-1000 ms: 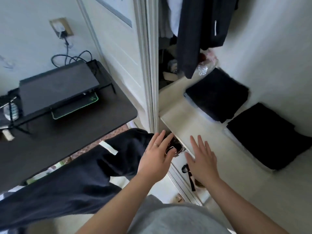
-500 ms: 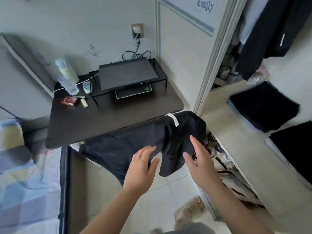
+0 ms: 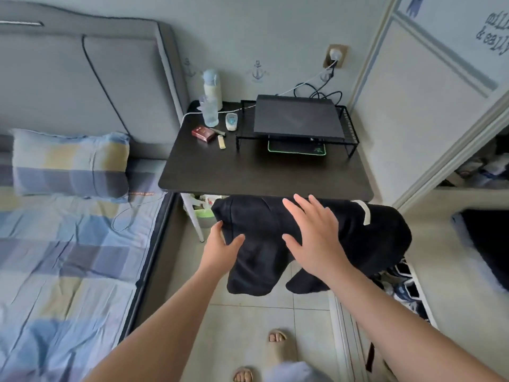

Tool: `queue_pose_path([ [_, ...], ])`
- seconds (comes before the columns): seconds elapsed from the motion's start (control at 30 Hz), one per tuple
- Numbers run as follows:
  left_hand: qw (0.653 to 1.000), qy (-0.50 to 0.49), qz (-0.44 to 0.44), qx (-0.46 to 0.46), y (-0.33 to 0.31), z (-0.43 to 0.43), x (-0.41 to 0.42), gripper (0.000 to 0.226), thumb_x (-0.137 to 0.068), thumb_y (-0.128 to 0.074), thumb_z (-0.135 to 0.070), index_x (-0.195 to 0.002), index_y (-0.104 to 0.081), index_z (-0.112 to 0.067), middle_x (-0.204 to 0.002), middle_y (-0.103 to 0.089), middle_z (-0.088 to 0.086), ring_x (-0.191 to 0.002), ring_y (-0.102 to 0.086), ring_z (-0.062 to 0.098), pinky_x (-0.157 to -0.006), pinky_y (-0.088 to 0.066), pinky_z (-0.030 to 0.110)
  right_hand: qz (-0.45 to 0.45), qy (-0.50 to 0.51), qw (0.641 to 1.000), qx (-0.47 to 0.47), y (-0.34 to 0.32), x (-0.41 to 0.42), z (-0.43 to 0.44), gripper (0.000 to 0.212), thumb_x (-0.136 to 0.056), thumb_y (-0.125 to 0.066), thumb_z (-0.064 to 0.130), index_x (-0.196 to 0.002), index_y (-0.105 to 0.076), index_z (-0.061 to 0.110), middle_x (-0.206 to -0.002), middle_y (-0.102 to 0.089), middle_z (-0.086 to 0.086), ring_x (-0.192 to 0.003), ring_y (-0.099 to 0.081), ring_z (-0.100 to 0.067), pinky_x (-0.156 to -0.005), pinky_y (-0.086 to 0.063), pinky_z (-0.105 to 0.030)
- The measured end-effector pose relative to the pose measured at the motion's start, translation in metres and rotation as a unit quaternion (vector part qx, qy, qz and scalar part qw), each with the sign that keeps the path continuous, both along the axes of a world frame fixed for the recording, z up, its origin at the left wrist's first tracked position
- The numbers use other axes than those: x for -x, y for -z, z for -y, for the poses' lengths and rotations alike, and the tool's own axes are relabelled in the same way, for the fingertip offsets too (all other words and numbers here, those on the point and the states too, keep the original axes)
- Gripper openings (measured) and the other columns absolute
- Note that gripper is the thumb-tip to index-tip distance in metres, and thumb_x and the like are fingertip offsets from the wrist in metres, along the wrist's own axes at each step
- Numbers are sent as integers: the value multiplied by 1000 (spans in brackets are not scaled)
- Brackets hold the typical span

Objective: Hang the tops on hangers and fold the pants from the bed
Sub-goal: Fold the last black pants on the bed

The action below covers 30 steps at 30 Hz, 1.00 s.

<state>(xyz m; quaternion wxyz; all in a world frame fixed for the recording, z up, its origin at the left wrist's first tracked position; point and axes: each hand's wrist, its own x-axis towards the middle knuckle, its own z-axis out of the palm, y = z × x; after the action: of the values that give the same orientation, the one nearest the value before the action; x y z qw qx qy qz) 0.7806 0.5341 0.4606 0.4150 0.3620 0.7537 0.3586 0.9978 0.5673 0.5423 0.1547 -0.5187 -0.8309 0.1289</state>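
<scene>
Far left: a bed [image 3: 68, 257] with a blue, grey and yellow checked sheet, with a matching checked pillow [image 3: 68, 164] at its head.

The dark rectangular counter [image 3: 248, 172] stands beside the bed. At its rear left corner are a white bottle with a pale blue cap [image 3: 212, 88] and a clear plastic bottle [image 3: 210, 115]; their contents cannot be made out. A small red box [image 3: 203, 132] lies just in front of them. At the rear right corner a black wire rack [image 3: 349, 128] carries a flat black device [image 3: 298, 117] on top and a green-edged mat [image 3: 296, 148] beneath.

Under the front left corner is a white bin with a green liner [image 3: 203, 216]; it holds indistinct items.

The black pants with a white tab [image 3: 358, 238] hang above the floor, in front of the counter's front edge. The left grip [image 3: 223, 249] holds their left edge, thumb over the cloth. The right grip [image 3: 314, 241] is wide, fingers spread flat over the pants; contact cannot be confirmed.

Right: a pale wardrobe shelf [image 3: 440, 271] bears a folded black garment [image 3: 490, 244]. The compartment below holds shoes [image 3: 405, 288].
</scene>
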Motion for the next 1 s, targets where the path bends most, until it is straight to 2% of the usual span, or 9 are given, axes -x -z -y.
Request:
queue_pose_path([
  [0.17, 995, -68, 74, -6, 6, -16, -2, 66, -92, -71, -27, -146, -34, -19, -127, -47, -13, -122, -48, 12, -98, -39, 29, 94, -83, 990, 65, -2, 27, -53, 68, -98, -56, 40, -157, -22, 36, -163, -24, 11, -153, -14, -15, -123, -5, -49],
  [0.27, 996, -72, 54, 20, 3, -19, -5, 35, -98, -61, -22, -131, -50, -16, -124, -63, -2, -118, -60, 23, -103, -48, 41, 121, -134, 980, 80, -2, 39, -75, 59, -99, -54, 44, -153, -31, 36, -157, -39, 12, -143, -38, -16, -118, -23, -46],
  [0.37, 997, -73, 26, -1, -5, -15, -8, 28, -102, -53, -18, -130, -55, -18, -124, -66, 1, -116, -61, 24, -105, -47, 46, 126, -183, 970, 96, -1, 54, -92, 57, -100, -51, 47, -153, -32, 37, -155, -43, 12, -136, -48, -19, -109, -38, -43],
  [0.47, 993, -111, -6, -34, -10, -4, -8, 9, -103, -50, -19, -105, -55, -26, -100, -67, -3, -95, -61, 21, -84, -49, 40, 126, -222, 959, 120, 3, 69, -104, 58, -99, -51, 50, -152, -30, 41, -154, -42, 13, -135, -49, -20, -103, -45, -40],
  [0.53, 988, -140, -33, -60, -16, 8, -3, 18, -103, -51, -21, -88, -49, -31, -81, -60, -8, -78, -55, 18, -69, -43, 33, 128, -251, 951, 129, 6, 81, -111, 60, -98, -51, 52, -152, -28, 42, -153, -42, 13, -134, -49, -20, -100, -45, -39],
  [0.63, 981, -155, -65, -98, -35, 22, 11, 14, -103, -51, -26, -91, -53, -33, -78, -62, -12, -74, -57, 8, -65, -44, 23, 100, -305, 936, 145, 5, 106, -115, 56, -97, -54, 50, -149, -37, 39, -149, -46, 11, -133, -48, -18, -100, -43, -36],
  [0.73, 969, -178, -109, -130, -64, 32, 30, 21, -103, -50, -25, -92, -57, -41, -86, -63, -22, -85, -58, -4, -68, -41, 6, 85, -371, 909, 168, -3, 138, -110, 35, -99, -55, 43, -133, -57, 32, -132, -61, 6, -123, -55, -20, -100, -44, -36],
  [0.83, 953, -215, -143, -162, -90, 46, 55, 23, -103, -50, -24, -92, -58, -42, -88, -64, -22, -88, -58, -2, -71, -40, 7, 32, -409, 889, 204, -24, 171, -99, 10, -100, -55, 36, -97, -61, 28, -92, -67, 4, -92, -63, -22, -84, -50, -41],
  [1.0, 919, -276, -174, -223, -137, 80, 111, 25, -101, -57, -25, -87, -60, -46, -78, -66, -20, -75, -61, -2, -64, -41, 8, -100, -468, 861, 171, -85, 240, -76, 18, -99, -59, 27, -81, -59, 31, -75, -64, 9, -76, -61, -8, -75, -48, -32],
])
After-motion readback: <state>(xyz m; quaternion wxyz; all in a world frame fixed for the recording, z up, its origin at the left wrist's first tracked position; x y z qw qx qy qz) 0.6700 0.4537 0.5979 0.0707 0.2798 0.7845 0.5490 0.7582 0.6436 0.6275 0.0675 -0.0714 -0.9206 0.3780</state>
